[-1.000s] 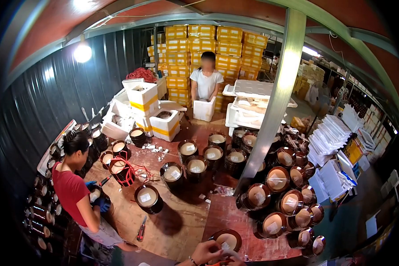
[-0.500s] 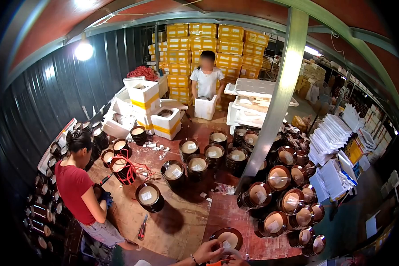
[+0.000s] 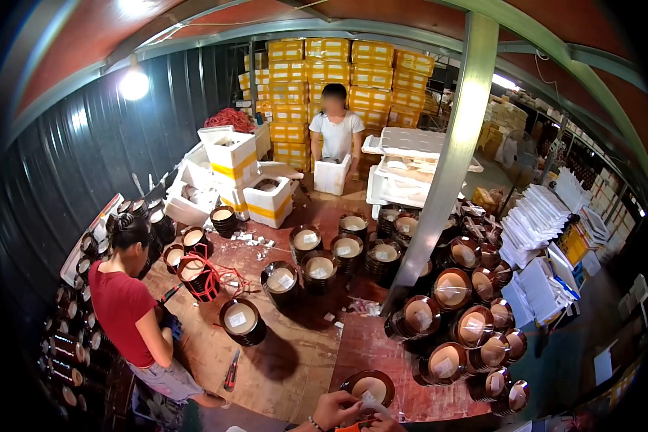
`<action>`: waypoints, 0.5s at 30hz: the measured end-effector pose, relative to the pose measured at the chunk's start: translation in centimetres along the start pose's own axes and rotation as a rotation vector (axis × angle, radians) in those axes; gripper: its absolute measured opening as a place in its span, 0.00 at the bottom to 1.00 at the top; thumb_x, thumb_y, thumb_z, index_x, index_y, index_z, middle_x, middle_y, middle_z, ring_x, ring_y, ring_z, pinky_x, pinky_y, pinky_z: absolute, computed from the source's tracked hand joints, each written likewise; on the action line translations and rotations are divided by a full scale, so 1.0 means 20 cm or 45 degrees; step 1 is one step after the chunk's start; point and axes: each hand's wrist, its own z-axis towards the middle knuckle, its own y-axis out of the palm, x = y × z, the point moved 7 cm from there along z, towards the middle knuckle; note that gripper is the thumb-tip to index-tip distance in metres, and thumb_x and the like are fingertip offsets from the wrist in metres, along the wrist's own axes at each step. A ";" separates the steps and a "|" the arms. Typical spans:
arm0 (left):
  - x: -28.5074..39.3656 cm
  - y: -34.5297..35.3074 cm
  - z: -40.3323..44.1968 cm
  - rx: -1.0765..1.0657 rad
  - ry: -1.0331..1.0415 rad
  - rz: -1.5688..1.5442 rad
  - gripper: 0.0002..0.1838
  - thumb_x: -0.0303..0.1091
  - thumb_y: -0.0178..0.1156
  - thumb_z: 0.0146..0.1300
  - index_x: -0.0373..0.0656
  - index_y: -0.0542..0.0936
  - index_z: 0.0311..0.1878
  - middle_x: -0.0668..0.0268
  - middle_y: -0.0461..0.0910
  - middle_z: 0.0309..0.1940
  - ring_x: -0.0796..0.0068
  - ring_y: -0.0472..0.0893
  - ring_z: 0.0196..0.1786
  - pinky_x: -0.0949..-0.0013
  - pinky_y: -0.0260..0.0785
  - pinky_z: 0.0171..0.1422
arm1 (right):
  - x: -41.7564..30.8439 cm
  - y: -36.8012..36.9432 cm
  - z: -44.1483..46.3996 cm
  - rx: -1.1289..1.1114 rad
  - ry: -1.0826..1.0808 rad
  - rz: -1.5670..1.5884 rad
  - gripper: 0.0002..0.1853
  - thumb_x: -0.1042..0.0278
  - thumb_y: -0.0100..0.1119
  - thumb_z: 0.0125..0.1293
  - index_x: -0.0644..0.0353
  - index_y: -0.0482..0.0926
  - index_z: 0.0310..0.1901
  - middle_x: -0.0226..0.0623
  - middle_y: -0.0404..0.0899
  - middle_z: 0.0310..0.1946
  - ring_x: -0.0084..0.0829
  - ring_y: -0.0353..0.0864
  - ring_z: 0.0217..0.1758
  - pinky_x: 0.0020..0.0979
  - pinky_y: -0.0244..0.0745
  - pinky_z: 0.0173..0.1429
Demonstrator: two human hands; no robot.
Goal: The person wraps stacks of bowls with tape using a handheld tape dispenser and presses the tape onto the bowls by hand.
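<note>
My left hand [image 3: 335, 409], with a bracelet at the wrist, is at the bottom edge over the near side of a brown-rimmed bowl [image 3: 381, 380] with a cream inside. Its thumb and fingers are pinched together; what they hold is too small to make out. Beside them a small white label [image 3: 369, 397] shows against the bowl. My right hand [image 3: 383, 424] is partly cut off by the frame edge and closed around a whitish, translucent sheet [image 3: 373, 408]. Something orange [image 3: 348, 428] lies below, between the hands.
Stacked bowls [image 3: 242, 321] stand across the wooden table [image 3: 295, 374]; more stacks [image 3: 443, 362] crowd the right, beside a metal post [image 3: 439, 187]. A red-handled cutter [image 3: 231, 371] lies left. One person in red [image 3: 122, 309] works at left, another [image 3: 335, 133] behind a foam box [image 3: 332, 176].
My hands stay over the near bowl, with only slight finger movement. The far person's right-side arm has shifted lower along the foam box. The view has moved slightly.
</note>
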 end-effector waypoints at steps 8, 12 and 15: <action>-0.05 0.02 -0.02 0.017 -0.169 -0.240 0.13 0.38 0.76 0.62 0.38 0.89 0.40 0.64 0.89 0.31 0.80 0.88 0.34 0.74 0.80 0.40 | -0.05 -0.08 0.03 -0.021 -0.029 -0.023 0.16 0.54 0.68 0.51 0.58 0.76 0.27 0.41 0.75 0.21 0.42 0.77 0.29 0.43 0.74 0.49; -0.04 0.01 -0.03 0.009 -0.160 -0.114 0.13 0.38 0.76 0.61 0.38 0.89 0.40 0.64 0.89 0.31 0.80 0.88 0.34 0.74 0.80 0.41 | -0.12 -0.10 0.05 -0.083 -0.151 -0.281 0.16 0.53 0.68 0.53 0.58 0.77 0.28 0.41 0.75 0.21 0.42 0.78 0.28 0.42 0.75 0.49; -0.05 0.01 -0.04 0.015 -0.170 -0.116 0.13 0.39 0.76 0.61 0.38 0.88 0.39 0.64 0.89 0.31 0.80 0.87 0.34 0.74 0.80 0.40 | -0.14 -0.12 0.06 -0.073 -0.148 -0.237 0.16 0.54 0.68 0.54 0.58 0.77 0.28 0.41 0.75 0.21 0.42 0.78 0.27 0.42 0.76 0.50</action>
